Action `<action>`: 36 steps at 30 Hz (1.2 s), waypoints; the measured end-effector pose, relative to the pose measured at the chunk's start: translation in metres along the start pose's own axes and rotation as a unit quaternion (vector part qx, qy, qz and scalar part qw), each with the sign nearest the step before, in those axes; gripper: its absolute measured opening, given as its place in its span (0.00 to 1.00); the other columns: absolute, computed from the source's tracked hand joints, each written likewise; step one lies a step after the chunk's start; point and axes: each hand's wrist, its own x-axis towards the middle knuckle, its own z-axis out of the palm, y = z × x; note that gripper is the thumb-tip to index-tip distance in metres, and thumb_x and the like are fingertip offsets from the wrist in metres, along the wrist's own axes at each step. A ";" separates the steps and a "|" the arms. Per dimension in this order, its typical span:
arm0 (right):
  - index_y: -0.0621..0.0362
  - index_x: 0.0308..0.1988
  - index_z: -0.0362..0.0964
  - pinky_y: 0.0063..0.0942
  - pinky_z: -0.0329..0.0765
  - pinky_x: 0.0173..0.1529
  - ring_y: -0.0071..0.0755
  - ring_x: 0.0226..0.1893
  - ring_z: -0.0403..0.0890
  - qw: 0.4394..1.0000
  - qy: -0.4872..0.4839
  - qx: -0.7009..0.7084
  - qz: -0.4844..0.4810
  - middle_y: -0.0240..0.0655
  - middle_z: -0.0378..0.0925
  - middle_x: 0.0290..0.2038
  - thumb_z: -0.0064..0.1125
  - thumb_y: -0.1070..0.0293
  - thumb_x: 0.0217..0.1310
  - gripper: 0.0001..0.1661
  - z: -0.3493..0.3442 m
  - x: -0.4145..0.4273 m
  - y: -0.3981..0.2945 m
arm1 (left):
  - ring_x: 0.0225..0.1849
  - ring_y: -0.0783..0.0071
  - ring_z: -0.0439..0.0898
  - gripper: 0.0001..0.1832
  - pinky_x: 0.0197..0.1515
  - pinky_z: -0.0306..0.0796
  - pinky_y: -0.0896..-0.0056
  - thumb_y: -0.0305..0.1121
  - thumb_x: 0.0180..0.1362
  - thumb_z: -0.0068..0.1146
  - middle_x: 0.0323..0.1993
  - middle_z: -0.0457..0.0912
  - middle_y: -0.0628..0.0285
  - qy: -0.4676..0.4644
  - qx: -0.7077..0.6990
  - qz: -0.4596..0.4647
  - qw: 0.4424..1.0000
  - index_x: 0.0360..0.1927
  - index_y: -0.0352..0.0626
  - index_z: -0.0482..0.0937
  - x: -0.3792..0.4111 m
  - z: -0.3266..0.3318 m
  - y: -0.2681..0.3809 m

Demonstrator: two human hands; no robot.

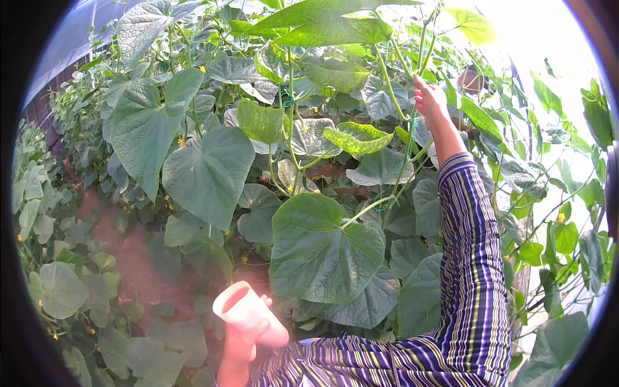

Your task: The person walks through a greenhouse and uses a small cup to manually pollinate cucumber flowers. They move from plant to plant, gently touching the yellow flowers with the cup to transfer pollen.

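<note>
My left hand [245, 338] is wrapped around a pale plastic cup [256, 317], low in the view before my body. The cup leans, its mouth towards the upper left; glare hides whether anything is inside. High on the right, my right hand [432, 102] reaches up with its fingertips closed at a cucumber vine stem [420, 67], where leaf stalks branch off. Beneath that hand, green twine [411, 138] runs along the vine. A large cucumber leaf [329, 249] hangs between my two arms, and a yellow-mottled leaf [359, 138] lies left of my right wrist.
Dense cucumber plants with small yellow flowers [202, 68] surround me. Bare reddish soil [128, 256] shows between rows at the left. Plastic greenhouse sheeting [67, 53] slopes at the upper left. Thin vines [541, 193] hang at the right against bright glare.
</note>
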 end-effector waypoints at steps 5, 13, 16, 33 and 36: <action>0.64 0.40 0.72 0.33 0.71 0.41 0.39 0.33 0.76 0.949 0.064 -0.270 -0.148 0.41 0.77 0.31 0.56 0.29 0.44 0.45 0.004 0.075 -0.007 | 0.50 0.62 0.74 0.39 0.54 0.67 0.58 0.24 0.41 0.63 0.44 0.74 0.56 0.032 0.001 -0.007 0.999 0.59 0.41 0.59 0.002 0.008 -0.005; 0.57 0.47 0.71 0.35 0.74 0.47 0.42 0.40 0.80 0.912 -0.042 -0.379 -0.150 0.44 0.79 0.40 0.56 0.42 0.50 0.34 0.007 0.046 -0.033 | 0.51 0.61 0.74 0.38 0.55 0.68 0.61 0.27 0.46 0.61 0.49 0.75 0.51 0.037 0.081 0.020 0.996 0.63 0.40 0.58 -0.009 -0.005 0.004; 0.58 0.28 0.75 0.30 0.74 0.33 0.32 0.26 0.79 0.918 -0.008 -0.353 -0.181 0.37 0.78 0.24 0.56 0.52 0.51 0.18 -0.001 0.066 -0.021 | 0.51 0.61 0.74 0.38 0.55 0.68 0.61 0.27 0.46 0.61 0.49 0.75 0.51 0.047 0.078 0.028 0.995 0.63 0.39 0.59 -0.009 -0.012 0.006; 0.61 0.33 0.76 0.37 0.75 0.38 0.47 0.33 0.81 0.942 0.096 -0.297 -0.120 0.48 0.79 0.30 0.51 0.56 0.48 0.20 -0.020 0.076 -0.001 | 0.51 0.62 0.75 0.35 0.55 0.67 0.63 0.26 0.45 0.62 0.48 0.77 0.53 0.039 0.077 0.053 0.995 0.60 0.36 0.63 -0.014 -0.020 0.002; 0.58 0.39 0.76 0.41 0.75 0.46 0.50 0.42 0.79 0.940 0.113 -0.310 -0.091 0.47 0.79 0.40 0.51 0.54 0.51 0.21 0.025 0.027 -0.014 | 0.50 0.61 0.76 0.35 0.55 0.68 0.62 0.26 0.45 0.62 0.48 0.77 0.52 0.074 0.088 0.069 0.991 0.60 0.36 0.63 -0.025 -0.021 0.007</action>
